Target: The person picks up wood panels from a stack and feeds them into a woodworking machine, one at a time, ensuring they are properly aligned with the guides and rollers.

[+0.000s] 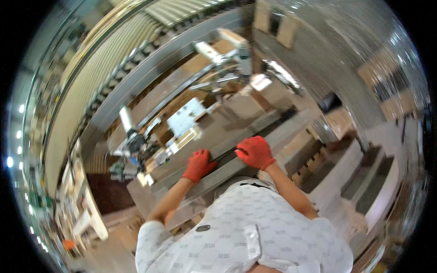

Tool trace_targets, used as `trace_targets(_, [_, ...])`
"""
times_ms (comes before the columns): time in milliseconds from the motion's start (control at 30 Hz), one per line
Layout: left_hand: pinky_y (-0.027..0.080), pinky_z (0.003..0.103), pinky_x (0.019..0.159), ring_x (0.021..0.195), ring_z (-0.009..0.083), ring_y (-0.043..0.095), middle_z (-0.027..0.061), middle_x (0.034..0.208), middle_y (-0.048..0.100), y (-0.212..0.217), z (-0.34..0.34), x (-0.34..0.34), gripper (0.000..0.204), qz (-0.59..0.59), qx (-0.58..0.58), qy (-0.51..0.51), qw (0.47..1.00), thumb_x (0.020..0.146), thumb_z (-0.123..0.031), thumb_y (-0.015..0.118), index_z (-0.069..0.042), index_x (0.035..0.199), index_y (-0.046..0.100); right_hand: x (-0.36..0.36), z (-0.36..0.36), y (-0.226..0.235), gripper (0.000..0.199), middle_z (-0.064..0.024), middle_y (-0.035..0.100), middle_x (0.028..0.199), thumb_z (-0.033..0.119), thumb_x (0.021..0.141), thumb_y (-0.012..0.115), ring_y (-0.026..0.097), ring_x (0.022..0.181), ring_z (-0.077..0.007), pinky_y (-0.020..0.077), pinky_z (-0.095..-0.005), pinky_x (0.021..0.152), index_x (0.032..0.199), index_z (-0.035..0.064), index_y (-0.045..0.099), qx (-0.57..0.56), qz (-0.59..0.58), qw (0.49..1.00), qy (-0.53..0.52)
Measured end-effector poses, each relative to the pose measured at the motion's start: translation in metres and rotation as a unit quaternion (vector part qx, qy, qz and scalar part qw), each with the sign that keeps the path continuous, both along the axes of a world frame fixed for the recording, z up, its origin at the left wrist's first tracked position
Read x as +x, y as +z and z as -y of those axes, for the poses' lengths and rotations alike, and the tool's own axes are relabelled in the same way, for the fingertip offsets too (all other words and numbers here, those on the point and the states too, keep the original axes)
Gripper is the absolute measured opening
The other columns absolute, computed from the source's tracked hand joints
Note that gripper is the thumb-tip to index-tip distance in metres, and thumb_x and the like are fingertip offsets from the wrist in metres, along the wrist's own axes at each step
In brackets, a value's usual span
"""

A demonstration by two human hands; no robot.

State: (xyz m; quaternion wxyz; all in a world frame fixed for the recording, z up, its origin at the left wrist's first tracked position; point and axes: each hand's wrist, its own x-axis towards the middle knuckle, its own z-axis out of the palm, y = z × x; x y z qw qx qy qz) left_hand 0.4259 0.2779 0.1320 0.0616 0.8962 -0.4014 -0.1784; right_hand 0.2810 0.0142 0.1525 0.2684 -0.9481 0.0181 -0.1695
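Note:
Both hands wear red gloves over a workbench [232,109] in front of me. My left hand [199,166] lies over long grey boards, its fingers stretched forward and the thumb apart. To its right, my right hand [256,153] is closed, its fingers curled inward just above the boards; whatever is in it is hidden. A long grey board [223,175] runs slantwise below both hands, close to my body. A dark gap or strip shows between the hands.
On the bench's far side are a white sheet [186,116], a clamp-like metal fixture [223,61] and a dark metal tool fixture [135,143]. A roller conveyor [98,61] runs behind at left. Film-wrapped stacked panels [327,59] stand at right.

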Motion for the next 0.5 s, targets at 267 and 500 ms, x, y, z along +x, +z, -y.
trace_targets(267, [0.060, 0.053, 0.080, 0.096, 0.0381, 0.073, 0.0199, 0.109, 0.072, -0.083, -0.012, 0.013, 0.030, 0.023, -0.071, -0.072, 0.995, 0.086, -0.023, 0.075, -0.005, 0.109, 0.072, -0.014, 0.004, -0.011, 0.014, -0.0088, 0.073, 0.092, 0.026, 0.095, 0.075, 0.070, 0.086, -0.0330, 0.0527, -0.0468, 0.081, 0.098, 0.0126, 0.074, -0.034, 0.037, 0.999, 0.001])
trace_targets(500, [0.061, 0.059, 0.091, 0.109, 0.0470, 0.069, 0.0227, 0.125, 0.065, -0.059, -0.051, 0.003, 0.050, -0.030, 0.055, 0.007, 0.998, 0.088, -0.027, 0.081, -0.008, 0.131, 0.064, -0.007, 0.012, -0.009, 0.028, -0.0092, 0.074, 0.104, 0.034, 0.091, 0.081, 0.070, 0.098, -0.0327, 0.0523, -0.0472, 0.091, 0.108, 0.0124, 0.076, -0.030, -0.051, 0.995, 0.074])
